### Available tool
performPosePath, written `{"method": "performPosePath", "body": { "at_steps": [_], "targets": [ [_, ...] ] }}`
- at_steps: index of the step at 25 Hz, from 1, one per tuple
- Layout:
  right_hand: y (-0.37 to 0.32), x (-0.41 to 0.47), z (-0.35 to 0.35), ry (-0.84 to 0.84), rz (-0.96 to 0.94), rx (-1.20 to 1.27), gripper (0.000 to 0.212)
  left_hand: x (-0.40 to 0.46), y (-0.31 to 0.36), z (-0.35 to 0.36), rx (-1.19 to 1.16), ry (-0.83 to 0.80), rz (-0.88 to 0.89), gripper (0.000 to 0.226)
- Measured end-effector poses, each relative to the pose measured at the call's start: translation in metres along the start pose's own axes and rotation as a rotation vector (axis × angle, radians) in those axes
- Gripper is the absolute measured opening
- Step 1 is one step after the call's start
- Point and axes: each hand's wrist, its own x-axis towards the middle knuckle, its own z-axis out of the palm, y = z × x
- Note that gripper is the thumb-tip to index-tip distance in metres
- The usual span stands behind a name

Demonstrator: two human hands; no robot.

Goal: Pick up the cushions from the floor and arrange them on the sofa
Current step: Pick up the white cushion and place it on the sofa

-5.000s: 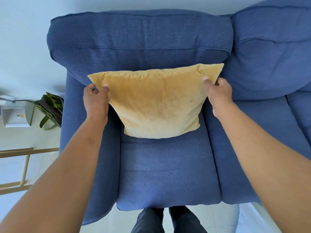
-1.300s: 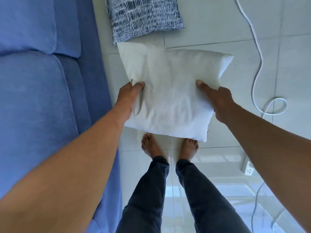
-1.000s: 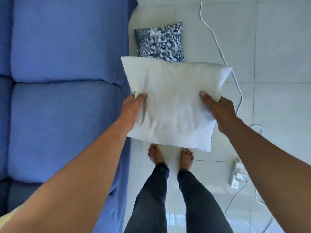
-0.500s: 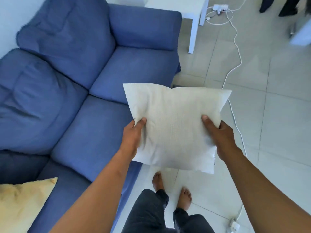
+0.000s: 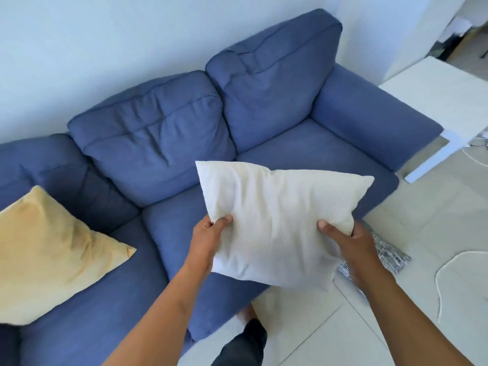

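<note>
White cushion (image 5: 280,220) held in the air over the sofa's (image 5: 163,133) near seat edge, long axis left to right, left hand (image 5: 207,237) and right hand (image 5: 348,239) pinching its near corners, fingers closed on fabric. Free seat and back cushions lying just beyond, far and slightly right. Yellow cushion (image 5: 50,254) already propped at left. Patterned cushion (image 5: 388,253) on the floor, half hidden. Since half a second ago: view swung to face the sofa, cushion carried closer.

Blue sofa (image 5: 169,233), yellow cushion (image 5: 45,254), white cushion (image 5: 280,223), prob. patterned one (image 5: 388,253).
</note>
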Motion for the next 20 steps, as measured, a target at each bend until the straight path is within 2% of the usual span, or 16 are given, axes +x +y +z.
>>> {"method": "performPosePath", "body": {
  "at_steps": [5,9,13,16,20],
  "targets": [
    [-0.036,0.076,0.119,-0.171,0.001,-0.167,0.035,0.065,0.026,-0.071,0.006,0.124,-0.034,0.042],
    [-0.054,0.111,0.202,-0.283,-0.008,-0.25,0.04,0.105,0.041,-0.12,-0.009,0.222,-0.034,0.039],
    [-0.073,0.143,0.266,-0.362,0.024,-0.301,0.042,0.136,0.046,-0.151,-0.073,0.298,-0.036,0.056],
    [-0.076,0.174,0.308,-0.409,0.052,-0.343,0.039,0.167,0.044,-0.164,-0.091,0.339,-0.065,0.057],
    [-0.062,0.232,0.359,-0.434,0.056,-0.387,0.039,0.225,0.034,-0.175,-0.128,0.397,-0.103,0.044]
  ]
}}
